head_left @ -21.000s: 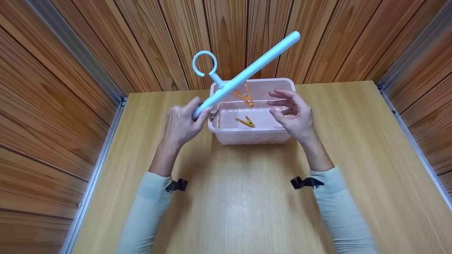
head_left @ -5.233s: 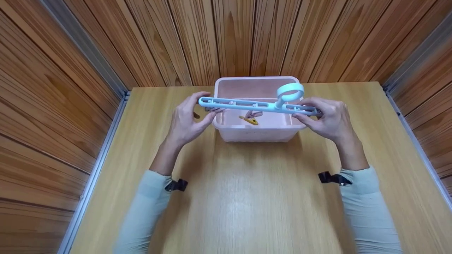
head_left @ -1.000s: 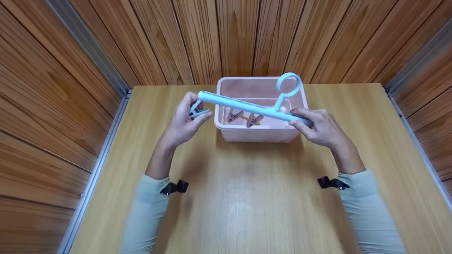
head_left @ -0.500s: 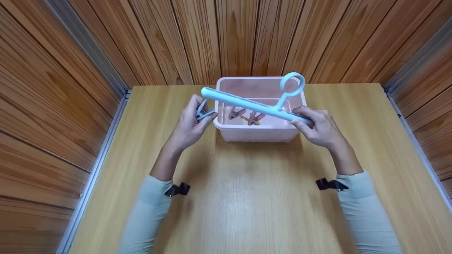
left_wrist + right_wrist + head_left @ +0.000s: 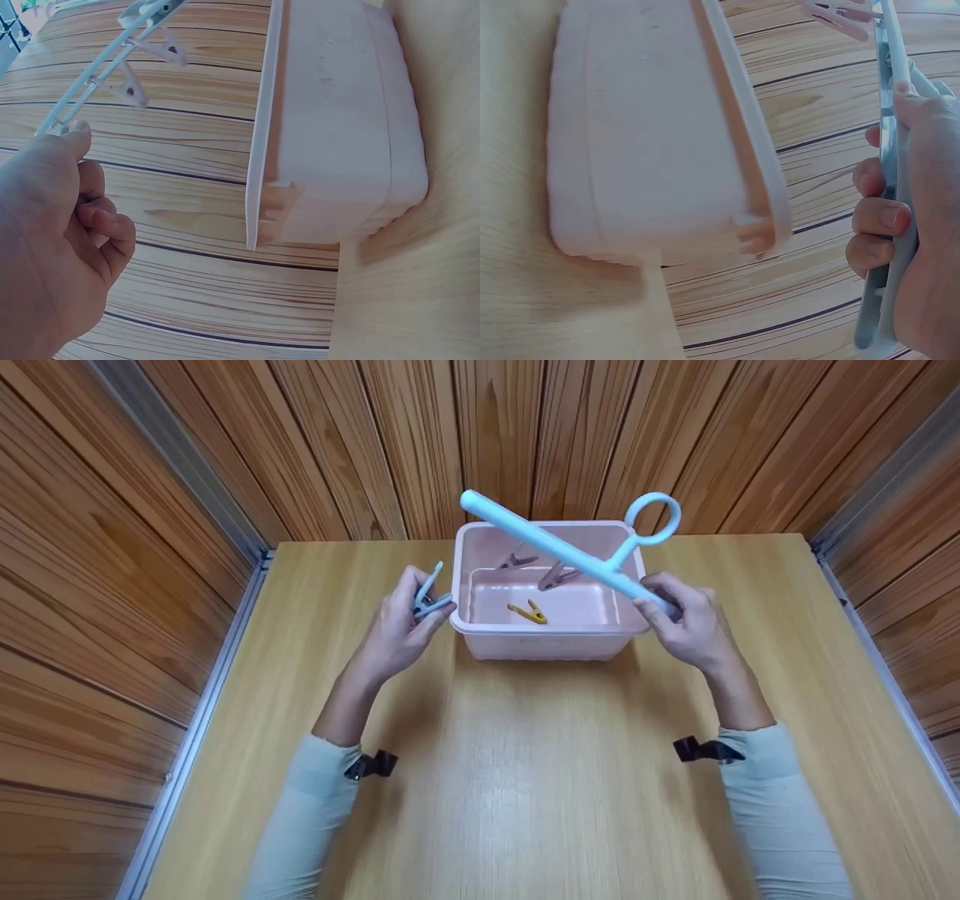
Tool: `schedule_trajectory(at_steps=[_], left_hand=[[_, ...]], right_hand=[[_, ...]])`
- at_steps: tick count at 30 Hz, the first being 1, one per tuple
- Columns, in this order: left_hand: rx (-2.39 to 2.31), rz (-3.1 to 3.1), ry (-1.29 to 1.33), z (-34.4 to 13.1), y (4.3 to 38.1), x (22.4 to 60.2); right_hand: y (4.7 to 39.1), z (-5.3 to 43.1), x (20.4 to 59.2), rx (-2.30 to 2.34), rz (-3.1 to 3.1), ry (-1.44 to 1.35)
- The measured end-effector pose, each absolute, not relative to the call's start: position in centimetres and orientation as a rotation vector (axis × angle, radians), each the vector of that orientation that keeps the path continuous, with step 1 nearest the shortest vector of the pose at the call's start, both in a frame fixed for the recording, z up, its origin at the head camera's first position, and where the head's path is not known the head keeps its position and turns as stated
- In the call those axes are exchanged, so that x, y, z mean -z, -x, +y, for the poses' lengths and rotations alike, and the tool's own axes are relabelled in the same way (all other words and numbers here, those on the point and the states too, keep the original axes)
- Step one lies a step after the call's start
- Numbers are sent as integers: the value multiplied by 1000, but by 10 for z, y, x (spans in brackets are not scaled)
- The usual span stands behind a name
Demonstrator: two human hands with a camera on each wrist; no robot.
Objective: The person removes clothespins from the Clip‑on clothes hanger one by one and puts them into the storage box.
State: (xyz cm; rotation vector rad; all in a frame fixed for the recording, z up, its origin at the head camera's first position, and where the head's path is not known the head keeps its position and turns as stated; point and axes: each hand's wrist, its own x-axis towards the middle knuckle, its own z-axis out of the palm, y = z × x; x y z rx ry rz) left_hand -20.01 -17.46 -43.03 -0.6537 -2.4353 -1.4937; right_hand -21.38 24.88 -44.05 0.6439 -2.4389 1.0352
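My left hand [image 5: 390, 630] pinches a light blue clothespin [image 5: 436, 605], left of the pink plastic basin [image 5: 547, 648]. My right hand [image 5: 699, 624] grips one end of a light blue clip hanger [image 5: 540, 538], whose bar slants up to the left above the basin. Its round hook [image 5: 653, 496] points up to the right. Two pink clothespins, a left one [image 5: 517, 561] and a right one [image 5: 556, 578], hang under the bar. A yellow clothespin [image 5: 535, 616] lies on the basin floor. The left wrist view does not show the blue clothespin in the fingers.
The basin stands at the back of a wooden table [image 5: 502, 780], near a wood-panelled wall [image 5: 495, 435]. Similar panelled walls with metal rails [image 5: 169, 780] rise on the left and right.
The blue clothespin, against the hanger's left end half a second ago, is now apart from it in my left hand. The hanger has swung up and right. An orange clothespin seen earlier is not visible.
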Motion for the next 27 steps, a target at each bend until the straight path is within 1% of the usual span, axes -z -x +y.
schedule_trajectory(at_steps=[9, 27], left_hand=[[1383, -2559, 698, -164, 214, 426], [1427, -2735, 595, -135, 261, 424]], right_hand=[[216, 247, 444, -1074, -2445, -622], [216, 257, 431, -1085, -2418, -577]])
